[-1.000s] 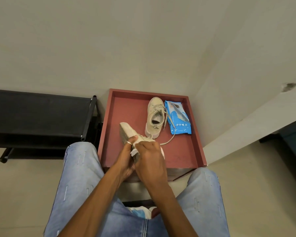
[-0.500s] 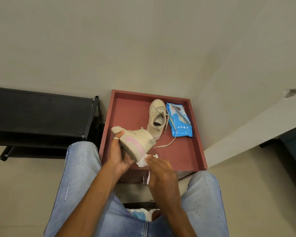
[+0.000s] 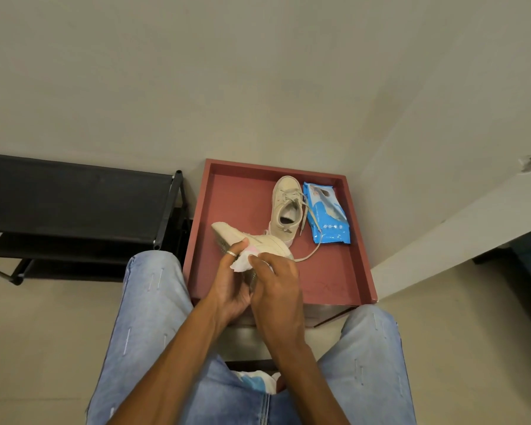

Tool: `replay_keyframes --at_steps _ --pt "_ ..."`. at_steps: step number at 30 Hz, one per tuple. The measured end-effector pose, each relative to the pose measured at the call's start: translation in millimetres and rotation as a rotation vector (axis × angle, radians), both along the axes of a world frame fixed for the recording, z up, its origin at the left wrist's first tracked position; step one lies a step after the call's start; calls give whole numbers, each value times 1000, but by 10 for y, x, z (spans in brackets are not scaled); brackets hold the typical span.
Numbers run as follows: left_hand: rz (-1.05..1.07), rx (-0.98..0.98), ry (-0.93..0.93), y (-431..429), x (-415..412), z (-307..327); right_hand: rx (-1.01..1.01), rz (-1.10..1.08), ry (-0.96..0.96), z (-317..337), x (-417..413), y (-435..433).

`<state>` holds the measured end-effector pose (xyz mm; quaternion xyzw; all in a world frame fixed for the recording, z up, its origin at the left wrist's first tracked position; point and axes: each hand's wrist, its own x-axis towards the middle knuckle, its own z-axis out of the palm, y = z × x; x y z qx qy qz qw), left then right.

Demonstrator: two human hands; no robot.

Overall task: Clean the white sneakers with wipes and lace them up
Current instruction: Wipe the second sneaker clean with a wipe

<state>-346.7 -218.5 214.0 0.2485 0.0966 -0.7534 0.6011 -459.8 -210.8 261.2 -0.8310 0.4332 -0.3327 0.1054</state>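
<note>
The held sneaker (image 3: 267, 242) is lifted clear of the red tray (image 3: 239, 197), over its near left part, tipped on its side with the toe pointing left and away. The left hand (image 3: 227, 289) cradles it from below, fingers curled under the sole and the ringed thumb clamped over the edge. The right hand (image 3: 278, 289) bunches a white wipe (image 3: 241, 264) in curled fingertips and presses it against the shoe's side near a pinkish mark. The second sneaker (image 3: 285, 210) stands upright on the tray behind, its laces slack, just beside a blue wipes pack (image 3: 327, 217). A loose lace (image 3: 312, 252) trails across the tray toward the held shoe; which sneaker it belongs to I cannot tell. If it is threaded to the held one, a hard rub or turn could drag it taut and tug the pack or the other shoe. Scrubbing pressure could also twist the shoe out of the one-handed hold. A black shoe rack (image 3: 74, 204) stands to the left.
</note>
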Motion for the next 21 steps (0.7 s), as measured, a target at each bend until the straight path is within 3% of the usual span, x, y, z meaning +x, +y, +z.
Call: replay_keyframes --at_steps 9,14,21 --pt "54 39 -21 -63 47 52 8 48 15 -111 -161 261" --pt "82 25 48 -33 15 135 66 -15 -169 -21 -117 148" --pt "146 -10 -9 -21 21 60 121 -117 -220 114 39 -2"
